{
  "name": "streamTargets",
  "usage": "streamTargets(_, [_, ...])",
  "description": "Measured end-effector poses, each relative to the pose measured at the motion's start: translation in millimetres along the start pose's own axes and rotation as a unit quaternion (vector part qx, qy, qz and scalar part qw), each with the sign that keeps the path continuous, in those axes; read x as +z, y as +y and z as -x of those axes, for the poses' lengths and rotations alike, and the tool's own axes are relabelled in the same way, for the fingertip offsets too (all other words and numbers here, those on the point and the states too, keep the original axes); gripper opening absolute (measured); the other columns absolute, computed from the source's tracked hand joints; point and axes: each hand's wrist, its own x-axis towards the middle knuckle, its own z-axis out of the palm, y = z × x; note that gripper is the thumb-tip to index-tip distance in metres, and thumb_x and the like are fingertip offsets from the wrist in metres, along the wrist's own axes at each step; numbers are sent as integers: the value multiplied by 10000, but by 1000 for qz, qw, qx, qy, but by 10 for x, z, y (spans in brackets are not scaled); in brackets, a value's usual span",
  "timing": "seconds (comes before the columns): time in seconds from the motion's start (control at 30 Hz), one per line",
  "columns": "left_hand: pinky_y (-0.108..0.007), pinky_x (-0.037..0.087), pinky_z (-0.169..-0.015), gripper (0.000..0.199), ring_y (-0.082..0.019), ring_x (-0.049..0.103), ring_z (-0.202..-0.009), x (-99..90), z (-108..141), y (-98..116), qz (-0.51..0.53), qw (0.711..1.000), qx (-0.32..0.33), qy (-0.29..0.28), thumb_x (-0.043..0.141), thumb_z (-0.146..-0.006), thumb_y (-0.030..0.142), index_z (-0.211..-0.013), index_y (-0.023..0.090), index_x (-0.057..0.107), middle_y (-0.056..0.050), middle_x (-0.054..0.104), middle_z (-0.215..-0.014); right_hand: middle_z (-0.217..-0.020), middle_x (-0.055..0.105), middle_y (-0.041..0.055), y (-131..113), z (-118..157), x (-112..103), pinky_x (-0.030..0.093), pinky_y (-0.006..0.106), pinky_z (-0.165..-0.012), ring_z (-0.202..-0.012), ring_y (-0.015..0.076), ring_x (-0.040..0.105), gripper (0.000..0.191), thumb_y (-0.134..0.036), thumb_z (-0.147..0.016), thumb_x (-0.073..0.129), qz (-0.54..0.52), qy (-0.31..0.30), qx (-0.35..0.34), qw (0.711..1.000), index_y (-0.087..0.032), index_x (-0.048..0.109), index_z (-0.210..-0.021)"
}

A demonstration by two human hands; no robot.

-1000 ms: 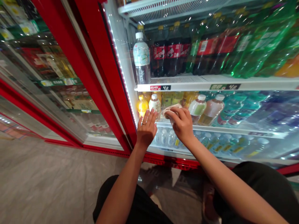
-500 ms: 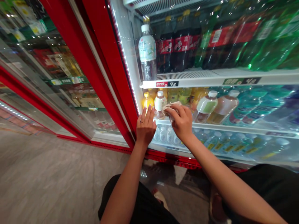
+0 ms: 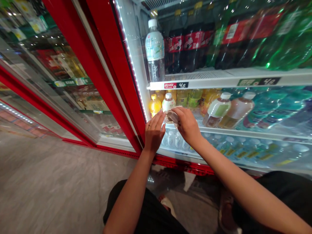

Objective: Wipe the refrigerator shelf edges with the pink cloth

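Observation:
My right hand (image 3: pixel 188 126) is closed on a crumpled pale cloth (image 3: pixel 172 117), in front of the drinks cooler's middle shelf. Close to its left, my left hand (image 3: pixel 155 130) has its fingers extended, a ring on one of them, and its fingertips near the cloth. Whether those fingertips touch the cloth or the glass, I cannot tell. Behind the hands stand a small bottle with a white cap (image 3: pixel 168 101) and a yellow bottle (image 3: pixel 155 104). The cloth and fingers hide the lower part of the white-capped bottle.
A clear bottle (image 3: pixel 155 48) and dark cola bottles (image 3: pixel 175 45) stand on the upper shelf (image 3: pixel 219 78). Small water bottles fill the bottom level. A red cooler frame (image 3: pixel 122 65) runs diagonally on the left. Below are grey floor (image 3: pixel 60 185) and my black-clothed legs.
My right hand and the cloth have moved slightly left, toward my left hand, which has its fingers closer together. The view has shifted a little.

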Motion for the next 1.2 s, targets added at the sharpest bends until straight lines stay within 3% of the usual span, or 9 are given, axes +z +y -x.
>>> streamTargets(0.17, [-457,548,-1217,445,-220,632,-1434,50,-52,218,168,981,-73,60,544,-1093,314,-1533,260,584,-90,683,-1525,-1380,610,124,-21,-54,108,574,478,-1088,-1284,276,630,619,-106,-995,546,-19,55,5,998,-339,423,-1555])
streamTargets(0.37, [-409,621,-1092,407,-233,676,-1337,160,-125,277,202,965,-122,113,684,-1020,293,-1423,261,633,-96,697,-1443,-1399,604,114,28,-14,161,577,521,-1112,-1309,295,630,628,-175,-1011,597,-35,39,3,999,-370,392,-1571])
streamTargets(0.5, [-433,607,-1119,285,-217,713,-1259,157,-194,233,139,974,-92,151,684,-1024,246,-1309,249,673,-80,748,-1311,-1431,620,122,77,43,90,570,482,-1138,-1339,269,635,674,-128,-1013,569,-29,-5,-25,999,-353,394,-1623])
streamTargets(0.6, [-438,580,-1165,278,-212,708,-1290,189,-219,194,84,982,-4,172,642,-1046,204,-1322,216,672,-92,758,-1313,-1476,625,126,90,71,29,562,469,-1161,-1383,252,624,761,-73,-1012,512,-31,-20,-56,998,-350,307,-1691])
streamTargets(0.7, [-406,565,-1183,293,-194,707,-1313,241,-221,112,52,983,74,157,577,-1065,139,-1319,212,703,-76,779,-1303,-1554,607,134,104,100,-33,565,492,-1173,-1439,260,601,834,-36,-997,474,-44,-30,-73,996,-327,219,-1735])
streamTargets(0.97, [-436,515,-1236,330,-234,638,-1426,325,-136,-191,63,982,8,179,556,-1093,184,-1300,305,783,-73,741,-1411,-1635,590,74,252,248,-142,525,517,-1236,-1544,266,527,861,-60,-1015,513,50,-62,-113,990,-339,176,-1757])
streamTargets(1.2, [-425,464,-1312,515,-217,553,-1531,320,-97,-256,-17,986,94,137,526,-1083,118,-1545,328,619,-47,665,-1564,-1736,468,7,311,385,-55,367,466,-1325,-1626,248,407,887,-166,-1040,562,135,-116,-125,976,-313,75,-1767])
